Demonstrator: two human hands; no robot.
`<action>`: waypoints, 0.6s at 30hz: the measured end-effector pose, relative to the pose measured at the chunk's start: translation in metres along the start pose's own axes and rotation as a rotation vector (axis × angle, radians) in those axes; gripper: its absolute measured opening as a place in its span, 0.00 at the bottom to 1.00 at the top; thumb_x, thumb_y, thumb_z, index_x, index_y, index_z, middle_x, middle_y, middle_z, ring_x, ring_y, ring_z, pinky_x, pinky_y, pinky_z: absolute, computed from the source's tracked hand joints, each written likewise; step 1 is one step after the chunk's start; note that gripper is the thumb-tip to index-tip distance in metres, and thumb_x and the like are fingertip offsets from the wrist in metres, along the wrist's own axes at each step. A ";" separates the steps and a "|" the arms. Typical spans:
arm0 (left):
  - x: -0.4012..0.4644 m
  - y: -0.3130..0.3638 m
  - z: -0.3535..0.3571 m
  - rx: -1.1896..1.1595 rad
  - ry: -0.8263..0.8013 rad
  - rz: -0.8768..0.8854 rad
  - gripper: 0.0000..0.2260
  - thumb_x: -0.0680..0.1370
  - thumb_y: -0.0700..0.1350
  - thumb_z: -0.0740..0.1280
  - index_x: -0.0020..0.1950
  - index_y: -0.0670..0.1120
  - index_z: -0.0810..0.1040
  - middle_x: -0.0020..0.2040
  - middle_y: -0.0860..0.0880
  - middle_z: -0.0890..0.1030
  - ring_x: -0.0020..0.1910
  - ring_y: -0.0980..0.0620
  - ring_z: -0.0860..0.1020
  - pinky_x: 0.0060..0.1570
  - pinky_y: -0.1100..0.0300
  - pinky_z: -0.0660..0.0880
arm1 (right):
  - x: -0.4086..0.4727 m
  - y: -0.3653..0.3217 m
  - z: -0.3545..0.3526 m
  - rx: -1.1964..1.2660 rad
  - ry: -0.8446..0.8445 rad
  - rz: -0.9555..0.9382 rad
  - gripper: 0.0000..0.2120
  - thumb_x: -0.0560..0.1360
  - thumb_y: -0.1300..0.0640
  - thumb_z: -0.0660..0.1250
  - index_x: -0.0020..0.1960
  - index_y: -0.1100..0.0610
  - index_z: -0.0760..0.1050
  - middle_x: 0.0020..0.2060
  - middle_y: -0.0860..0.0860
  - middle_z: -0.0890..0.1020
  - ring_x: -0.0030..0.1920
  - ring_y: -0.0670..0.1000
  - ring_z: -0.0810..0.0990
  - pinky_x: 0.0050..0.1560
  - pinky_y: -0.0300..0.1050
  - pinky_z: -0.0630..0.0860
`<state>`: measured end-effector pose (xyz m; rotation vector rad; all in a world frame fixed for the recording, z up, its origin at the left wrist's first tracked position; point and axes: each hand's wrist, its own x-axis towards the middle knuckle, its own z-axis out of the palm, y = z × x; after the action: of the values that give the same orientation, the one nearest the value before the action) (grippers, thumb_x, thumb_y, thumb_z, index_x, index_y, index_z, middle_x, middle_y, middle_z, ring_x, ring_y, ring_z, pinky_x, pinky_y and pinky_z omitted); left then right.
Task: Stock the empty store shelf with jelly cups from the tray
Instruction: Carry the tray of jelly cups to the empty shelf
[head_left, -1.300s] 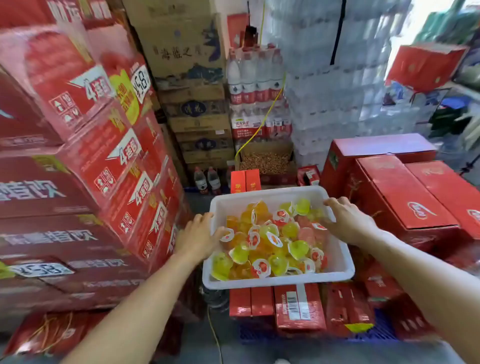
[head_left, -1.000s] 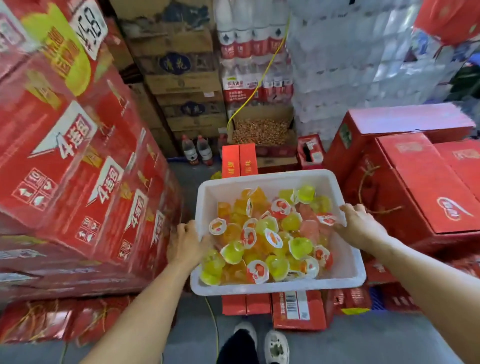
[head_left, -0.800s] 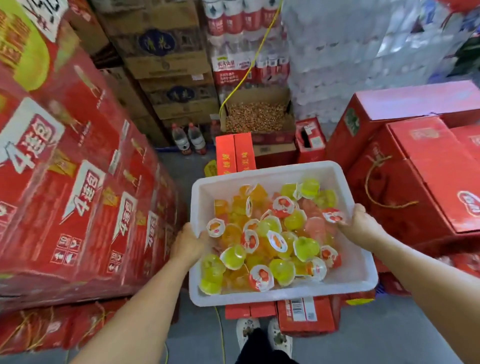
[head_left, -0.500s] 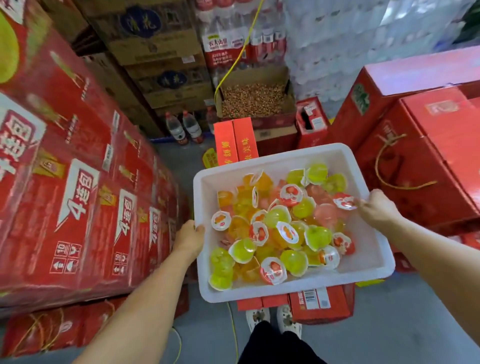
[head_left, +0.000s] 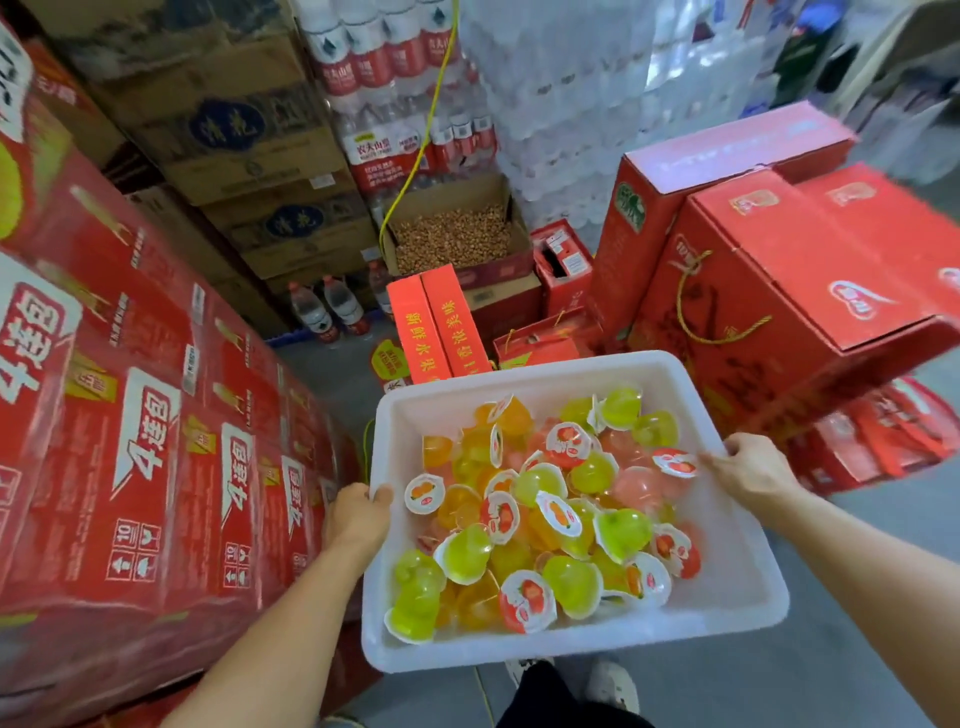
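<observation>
- The person carries a white tray (head_left: 737, 597) w/ both hands, held out in front at about waist height above their shoes (head_left: 608, 686); judged step: hauling stock to the shelf, nothing placed yet.
- Left hand (head_left: 358, 519) grips the tray's left rim, thumb hooked over the top edge, the other fingers curled under & out of sight.
- Right hand (head_left: 753, 470) holds the right rim, thumb & forefinger pinching the edge by a red-lidded cup; can't tell how the remaining fingers lie.
- Jelly cups (head_left: 545, 514) sit loose in the tray, piled mostly centre & near-left: green, orange, pink, many tipped on their sides or lid-up.
- No empty shelf in view, so the destination can't be judged from here.
- Tight aisle: stacked red cartons (head_left: 145, 415) close on the left, red gift boxes (head_left: 779, 270) close on the right, upright orange boxes (head_left: 436, 322) just ahead of the tray's far edge.
- To do it well: keep the tray level, since loose cups will probly slide toward a dipped corner & the load already sits left of centre.
- Grips are roughly opposite each other, which suits balance; a firmer hold on the right, fingers under the rim, would be safer than a pinch.
- Watch tray corners vs. the boxes when turning; move slow, look ahead for the cable (head_left: 415, 150) & bottles (head_left: 327, 312) on the floor.
</observation>
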<state>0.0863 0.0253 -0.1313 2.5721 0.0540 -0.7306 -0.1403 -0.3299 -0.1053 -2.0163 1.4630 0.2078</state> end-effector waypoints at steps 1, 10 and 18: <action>-0.005 0.004 -0.003 0.003 0.004 0.020 0.17 0.80 0.49 0.63 0.34 0.42 0.71 0.36 0.42 0.75 0.42 0.39 0.77 0.38 0.54 0.67 | -0.007 0.007 -0.003 0.010 0.003 0.019 0.11 0.76 0.53 0.67 0.41 0.60 0.75 0.42 0.59 0.79 0.45 0.60 0.77 0.42 0.47 0.71; -0.070 0.066 0.008 0.108 0.064 0.316 0.21 0.79 0.51 0.60 0.28 0.45 0.67 0.37 0.35 0.76 0.43 0.36 0.77 0.36 0.53 0.64 | -0.094 0.119 -0.031 0.216 0.131 0.184 0.12 0.75 0.55 0.66 0.37 0.61 0.72 0.38 0.58 0.77 0.38 0.59 0.75 0.36 0.47 0.68; -0.208 0.108 0.090 -0.179 0.064 0.446 0.18 0.78 0.54 0.64 0.39 0.41 0.78 0.41 0.35 0.80 0.42 0.36 0.79 0.38 0.50 0.72 | -0.222 0.254 -0.054 0.590 0.619 0.355 0.17 0.70 0.50 0.62 0.35 0.66 0.74 0.33 0.64 0.77 0.34 0.58 0.72 0.32 0.49 0.62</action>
<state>-0.1189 -0.0932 -0.0484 2.3150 -0.4029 -0.4510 -0.4635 -0.2299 -0.0587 -1.3762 1.9566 -0.6885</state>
